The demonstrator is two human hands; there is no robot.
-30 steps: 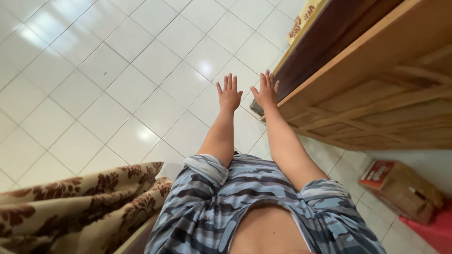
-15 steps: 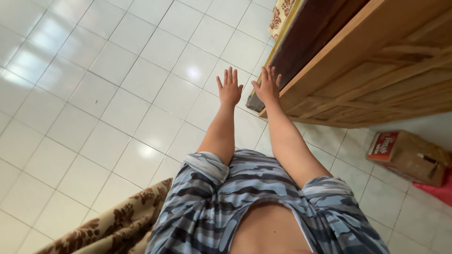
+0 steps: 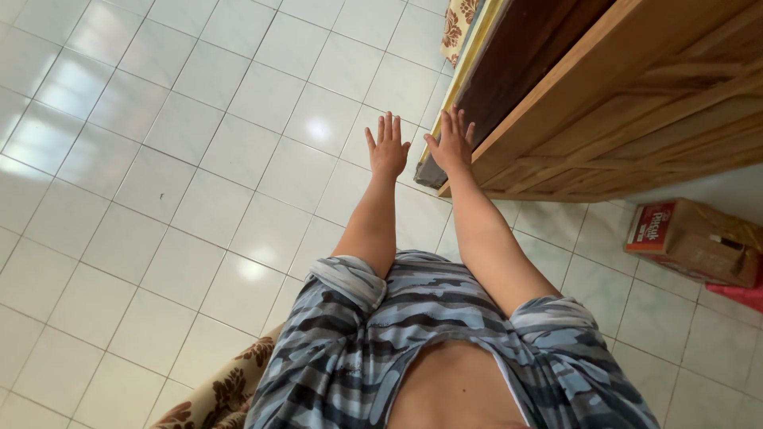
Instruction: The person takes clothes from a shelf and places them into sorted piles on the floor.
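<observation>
Wooden bed frame with a dark mattress edge stood over glossy white floor tiles. Right hand hovered by its corner and left hand was beside it, fingers spread flat, holding nothing.

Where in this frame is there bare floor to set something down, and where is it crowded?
Bare white tile floor spreads left of the left hand. The right hand sits by the wooden bed frame; a cardboard box crowds the right, patterned fabric the bottom.
</observation>
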